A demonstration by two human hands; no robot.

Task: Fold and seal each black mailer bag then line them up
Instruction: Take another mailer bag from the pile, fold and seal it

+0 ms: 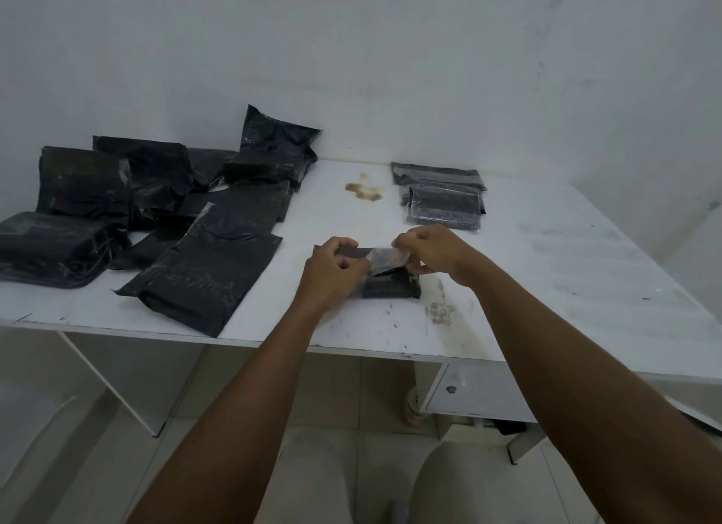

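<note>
While a small black mailer bag (390,287) lay flat near the front edge of the white table (547,269), the left hand (332,265) curled its fingers round the bag's left end. The right hand (429,250) pinched a shiny clear strip (381,257) at the bag's top flap between thumb and fingertips. From that bag, a loose heap of black mailers (156,211) sprawled at ten o'clock. Two folded bags (443,201) lay overlapping at one o'clock, well apart from it, and a brown stain (363,191) marked the tabletop at twelve o'clock.
</note>
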